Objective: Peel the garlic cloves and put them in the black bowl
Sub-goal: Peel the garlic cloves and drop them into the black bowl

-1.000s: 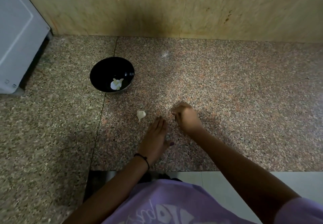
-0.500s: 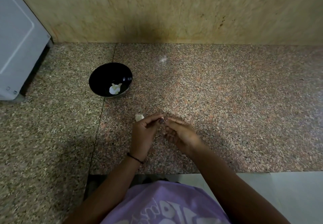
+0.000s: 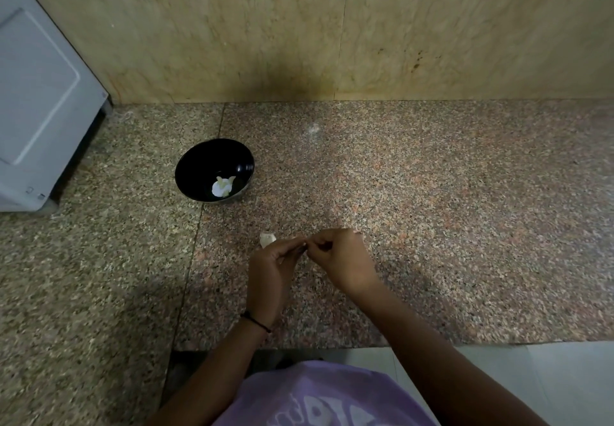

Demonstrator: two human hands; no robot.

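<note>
Person in a lilac T-shirt, arms bare.
The T-shirt (image 3: 325, 395), at the bottom centre of the frame, carries a white print of rounded letters; both forearms (image 3: 415, 336) are uncovered, and a thin black cord band (image 3: 255, 321) circles the wrist of the left hand (image 3: 270, 266).

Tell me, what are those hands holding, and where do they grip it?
Cannot be told: the left hand and right hand pinch fingertips together, hiding anything between them. One garlic clove lies loose beside them.
</note>
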